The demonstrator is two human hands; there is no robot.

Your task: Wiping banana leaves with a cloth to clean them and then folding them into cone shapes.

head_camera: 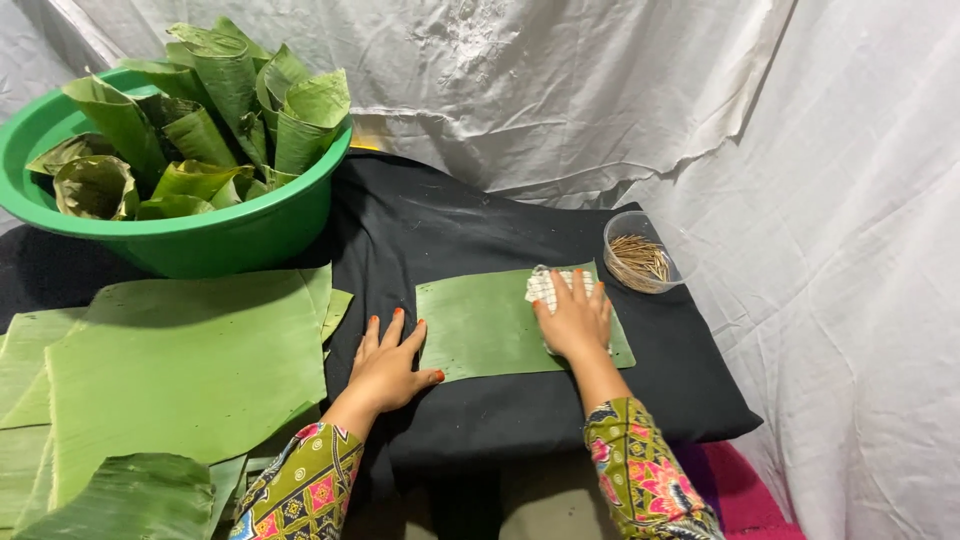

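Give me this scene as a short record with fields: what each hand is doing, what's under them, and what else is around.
left hand: left hand flat on the black cloth, fingers touching the leaf's left edge
right hand: right hand pressing a checked rag on the leaf
work piece: rectangular banana leaf piece, lying flat
left side: stack of large leaves
back left: green basin with rolled leaves
right: clear cup of thin sticks

No packages, labels, signs, screens.
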